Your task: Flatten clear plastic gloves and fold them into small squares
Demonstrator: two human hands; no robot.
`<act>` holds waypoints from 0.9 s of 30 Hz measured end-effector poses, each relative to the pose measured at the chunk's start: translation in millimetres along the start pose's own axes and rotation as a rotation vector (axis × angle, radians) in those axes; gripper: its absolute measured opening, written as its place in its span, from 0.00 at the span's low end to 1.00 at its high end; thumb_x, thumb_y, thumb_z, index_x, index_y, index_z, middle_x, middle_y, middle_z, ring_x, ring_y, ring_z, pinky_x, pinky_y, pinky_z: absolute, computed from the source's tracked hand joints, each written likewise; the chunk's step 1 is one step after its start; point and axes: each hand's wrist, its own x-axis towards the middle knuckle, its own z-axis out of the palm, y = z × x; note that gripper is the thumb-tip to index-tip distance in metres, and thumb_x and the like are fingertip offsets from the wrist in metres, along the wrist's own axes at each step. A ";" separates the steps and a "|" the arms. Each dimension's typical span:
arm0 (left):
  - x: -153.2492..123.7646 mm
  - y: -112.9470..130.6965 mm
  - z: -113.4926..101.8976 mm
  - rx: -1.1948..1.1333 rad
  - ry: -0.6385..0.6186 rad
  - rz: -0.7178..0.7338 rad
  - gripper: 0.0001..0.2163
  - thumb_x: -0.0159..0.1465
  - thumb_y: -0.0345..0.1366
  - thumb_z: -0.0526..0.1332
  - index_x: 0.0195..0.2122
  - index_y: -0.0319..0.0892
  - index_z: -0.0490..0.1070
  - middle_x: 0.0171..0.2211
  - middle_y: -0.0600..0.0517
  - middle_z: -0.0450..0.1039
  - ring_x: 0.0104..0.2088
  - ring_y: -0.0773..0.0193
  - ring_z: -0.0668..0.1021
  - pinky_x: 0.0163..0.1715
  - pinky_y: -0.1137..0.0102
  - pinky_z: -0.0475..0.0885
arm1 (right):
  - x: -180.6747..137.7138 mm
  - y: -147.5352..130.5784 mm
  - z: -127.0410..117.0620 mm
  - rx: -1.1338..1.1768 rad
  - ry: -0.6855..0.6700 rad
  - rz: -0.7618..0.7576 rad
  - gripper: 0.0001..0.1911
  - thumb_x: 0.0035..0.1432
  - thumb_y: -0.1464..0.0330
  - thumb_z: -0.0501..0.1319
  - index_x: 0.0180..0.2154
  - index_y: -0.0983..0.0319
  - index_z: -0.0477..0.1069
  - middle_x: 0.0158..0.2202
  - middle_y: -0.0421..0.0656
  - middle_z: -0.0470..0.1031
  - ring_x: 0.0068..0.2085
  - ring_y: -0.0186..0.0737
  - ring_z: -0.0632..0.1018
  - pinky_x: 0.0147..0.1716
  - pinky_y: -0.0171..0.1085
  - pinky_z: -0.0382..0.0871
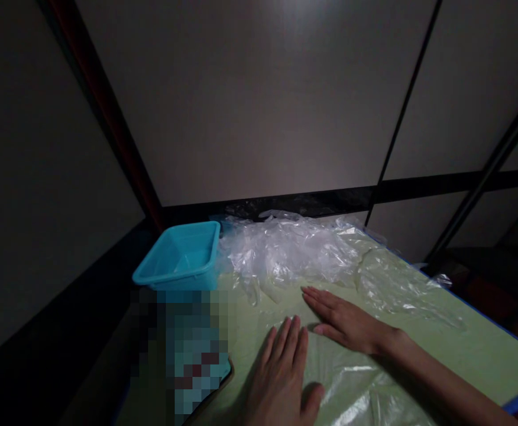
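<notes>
My left hand (281, 373) lies flat, palm down, with its fingers stretched forward and its thumb out to the side. Farther forward and to the right, my right hand (343, 319) is also flat, its fingers pointing left and its thumb apart. Under and beside both hands, a thin clear plastic sheet or bag (361, 384) is spread over the pale green tabletop (489, 355). Neither hand grips anything. Just beyond the fingertips, a crumpled heap of clear plastic (290, 248) covers the far part of the table.
A turquoise plastic basin (177, 276) stands at the table's far left corner. Below it, a blurred-out patch hides most of a flat, dark-edged object (227, 374). More loose clear plastic (396, 284) lies along the right edge. Light panelled doors (263, 118) rise behind the table.
</notes>
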 end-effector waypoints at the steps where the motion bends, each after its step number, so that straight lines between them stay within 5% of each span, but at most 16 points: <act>1: -0.7 0.0 0.2 -0.020 0.009 0.008 0.31 0.63 0.47 0.50 0.63 0.37 0.44 0.64 0.46 0.34 0.63 0.54 0.42 0.61 0.56 0.43 | 1.5 6.3 4.8 -0.013 0.005 -0.006 0.35 0.63 0.53 0.44 0.62 0.70 0.45 0.63 0.53 0.44 0.63 0.46 0.49 0.60 0.46 0.46; 14: -9.3 12.2 -6.9 -0.124 0.101 -0.041 0.34 0.62 0.53 0.48 0.63 0.36 0.42 0.65 0.43 0.31 0.63 0.50 0.38 0.60 0.53 0.43 | -4.4 24.0 23.2 -0.133 0.084 0.008 0.29 0.65 0.58 0.43 0.63 0.58 0.38 0.65 0.43 0.40 0.63 0.46 0.47 0.59 0.51 0.48; 21: 43.2 31.8 -15.9 -0.049 0.187 -0.012 0.25 0.67 0.37 0.42 0.61 0.24 0.46 0.63 0.36 0.43 0.63 0.54 0.48 0.61 0.62 0.48 | -6.9 35.0 31.8 -0.173 0.171 -0.057 0.28 0.65 0.63 0.39 0.63 0.61 0.32 0.64 0.47 0.43 0.63 0.44 0.50 0.58 0.50 0.52; 27: 74.7 28.4 0.7 0.060 0.249 -0.052 0.24 0.67 0.37 0.41 0.60 0.23 0.49 0.62 0.37 0.48 0.62 0.55 0.52 0.60 0.64 0.51 | -8.7 34.4 28.1 -0.226 0.170 -0.048 0.30 0.63 0.65 0.42 0.64 0.65 0.36 0.63 0.50 0.49 0.62 0.45 0.54 0.58 0.51 0.51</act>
